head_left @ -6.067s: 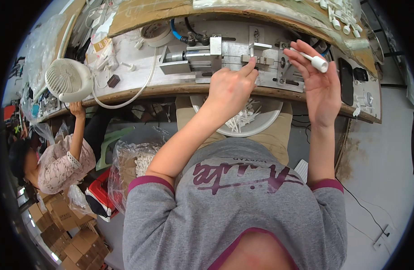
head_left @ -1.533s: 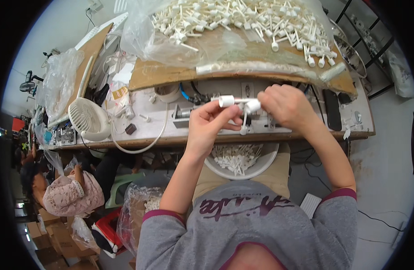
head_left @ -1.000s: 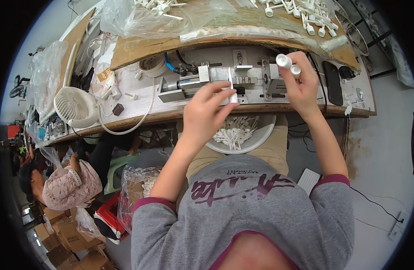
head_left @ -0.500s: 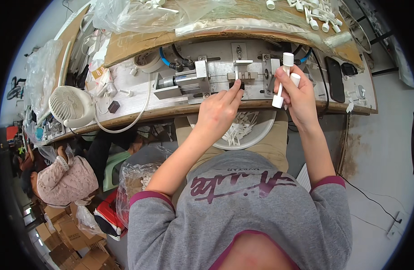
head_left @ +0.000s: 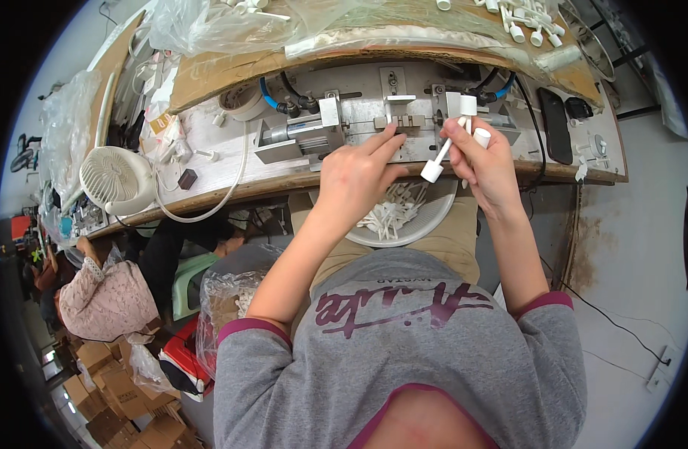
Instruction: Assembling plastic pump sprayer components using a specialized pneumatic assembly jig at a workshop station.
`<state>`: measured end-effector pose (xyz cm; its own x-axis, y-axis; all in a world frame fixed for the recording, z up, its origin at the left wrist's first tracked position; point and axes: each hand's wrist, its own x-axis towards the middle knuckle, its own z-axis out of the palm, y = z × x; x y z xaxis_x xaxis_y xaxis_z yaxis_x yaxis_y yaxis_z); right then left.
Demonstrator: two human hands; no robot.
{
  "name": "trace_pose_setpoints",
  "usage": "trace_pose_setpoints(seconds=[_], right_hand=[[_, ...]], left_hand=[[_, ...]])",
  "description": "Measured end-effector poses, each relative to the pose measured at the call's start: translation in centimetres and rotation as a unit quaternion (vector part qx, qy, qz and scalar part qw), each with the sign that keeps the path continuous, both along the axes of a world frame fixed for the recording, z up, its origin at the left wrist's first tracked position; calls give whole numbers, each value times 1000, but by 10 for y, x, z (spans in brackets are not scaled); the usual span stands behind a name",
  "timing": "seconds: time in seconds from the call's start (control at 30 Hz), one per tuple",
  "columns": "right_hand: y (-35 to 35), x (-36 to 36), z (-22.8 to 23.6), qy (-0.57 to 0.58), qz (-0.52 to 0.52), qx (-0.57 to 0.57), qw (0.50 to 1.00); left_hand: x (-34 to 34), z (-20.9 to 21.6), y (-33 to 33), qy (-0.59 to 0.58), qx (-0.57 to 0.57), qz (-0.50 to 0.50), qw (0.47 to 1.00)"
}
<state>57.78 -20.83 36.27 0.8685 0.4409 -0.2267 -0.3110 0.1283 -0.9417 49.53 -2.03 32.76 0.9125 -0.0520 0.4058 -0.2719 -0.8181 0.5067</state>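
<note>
My right hand (head_left: 488, 161) is closed on several white plastic sticks with cylindrical caps (head_left: 432, 171), above the bench's front edge. One stick slants down and left out of the fingers; other caps stick up past them. My left hand (head_left: 357, 173) is at the metal fixture (head_left: 411, 121) in the middle of the bench machine. Its index finger stretches to the fixture's front, close to a small white piece standing there, and the thumb is spread away. Whether the fingertip touches that piece is hard to make out.
A white basket (head_left: 450, 212) of white sticks rests on my lap. Pneumatic cylinders (head_left: 288, 135) flank the fixture. A cardboard shelf (head_left: 232, 81) with plastic film and white parts overhangs it. A small fan (head_left: 113, 179) stands left, a phone (head_left: 556, 127) right. Another person (head_left: 108, 299) sits at the left.
My left thumb has spread away from the fingers, and that hand has shifted slightly left. My right hand has moved a little left, and one stick in it now tilts further out to the lower left.
</note>
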Motion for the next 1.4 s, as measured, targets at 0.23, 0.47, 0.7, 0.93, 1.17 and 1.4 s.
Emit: trace_pose_setpoints(seconds=[0.23,0.47,0.7,0.93,1.17,1.4], right_hand=[[11,-8,-5,63,49,36,996],[-1,-1,0,-41,29,-30,998],[-8,-2,-6,-341,5,-203,918],[-14,18,-4,-731,3,-291,617],[11,11,-10,-775,12,-314,549],[-2,10,-1,-739,-161,-384,530]], left_hand=[[-21,16,-10,-85,-127,-89,984],[-15,-9,-2,-78,76,29,994],[8,-12,-2,-36,182,25,982],[-2,24,1,152,-214,-20,965],[-17,35,-12,141,-437,-59,886],[-10,-7,-2,-68,-41,5,997]])
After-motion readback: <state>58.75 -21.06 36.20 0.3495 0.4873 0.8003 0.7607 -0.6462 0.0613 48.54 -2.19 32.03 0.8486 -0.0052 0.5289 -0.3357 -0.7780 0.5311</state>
